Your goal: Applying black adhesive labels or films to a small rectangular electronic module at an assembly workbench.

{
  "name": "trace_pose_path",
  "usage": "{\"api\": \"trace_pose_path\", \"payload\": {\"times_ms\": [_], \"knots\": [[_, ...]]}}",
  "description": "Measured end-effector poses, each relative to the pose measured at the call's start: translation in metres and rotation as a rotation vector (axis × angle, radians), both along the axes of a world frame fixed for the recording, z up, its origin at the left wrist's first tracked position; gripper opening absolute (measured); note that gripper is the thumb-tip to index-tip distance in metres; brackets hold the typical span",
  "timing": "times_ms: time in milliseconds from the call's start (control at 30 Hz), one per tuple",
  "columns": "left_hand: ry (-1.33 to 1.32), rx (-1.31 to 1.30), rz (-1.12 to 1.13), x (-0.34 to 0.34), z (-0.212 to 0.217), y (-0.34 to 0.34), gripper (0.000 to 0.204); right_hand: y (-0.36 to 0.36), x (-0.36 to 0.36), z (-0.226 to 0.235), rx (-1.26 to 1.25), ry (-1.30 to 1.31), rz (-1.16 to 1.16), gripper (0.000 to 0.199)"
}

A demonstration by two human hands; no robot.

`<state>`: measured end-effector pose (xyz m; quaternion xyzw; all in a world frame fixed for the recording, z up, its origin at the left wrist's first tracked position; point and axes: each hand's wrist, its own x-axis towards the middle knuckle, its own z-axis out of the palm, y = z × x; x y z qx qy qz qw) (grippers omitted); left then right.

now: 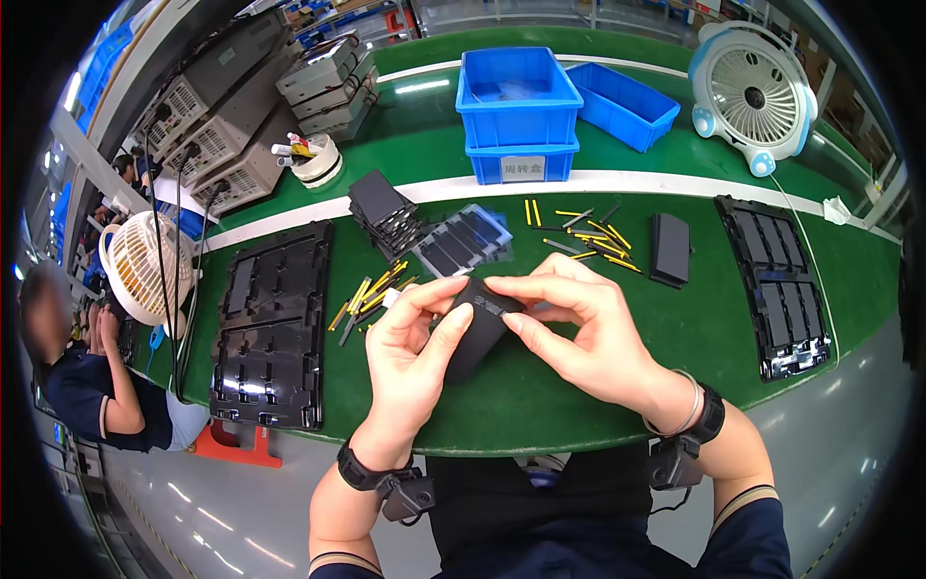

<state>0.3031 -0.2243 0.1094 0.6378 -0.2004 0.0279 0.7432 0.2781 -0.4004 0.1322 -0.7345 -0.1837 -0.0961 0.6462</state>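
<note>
Between both hands, tilted above the near part of the green table, is a black rectangular block point(473, 349). My left hand point(407, 352) grips its left side and upper edge with thumb and fingertips. My right hand point(584, 333) pinches the upper right edge, thumb and index finger pressed along it. Whether a small strip lies under the fingertips is too small to make out. Black-and-yellow strips lie loose left of the block point(363, 301) and beyond my right hand point(603, 238). A sheet with dark rectangular pieces point(461, 241) lies just beyond the hands.
A stack of black blocks point(381, 205) stands beyond my left hand; a single block point(670, 249) lies right. Black moulded trays point(270, 333) point(776, 289) flank the work area. Farther back are blue bins point(521, 116), a fan point(754, 95) and a pen cup point(318, 166). Another person point(116, 386) sits left.
</note>
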Motion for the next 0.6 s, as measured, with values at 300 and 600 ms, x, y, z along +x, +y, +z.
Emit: {"api": "trace_pose_path", "payload": {"times_ms": [300,600], "knots": [[0.09,-0.161,-0.021,0.003,0.001,0.001,0.028,-0.021,0.01,-0.002,0.205,0.303,0.006,0.027],[0.189,-0.205,-0.054,0.003,0.001,0.002,0.029,-0.017,0.008,-0.011,0.041,0.002,0.051,0.028]]}}
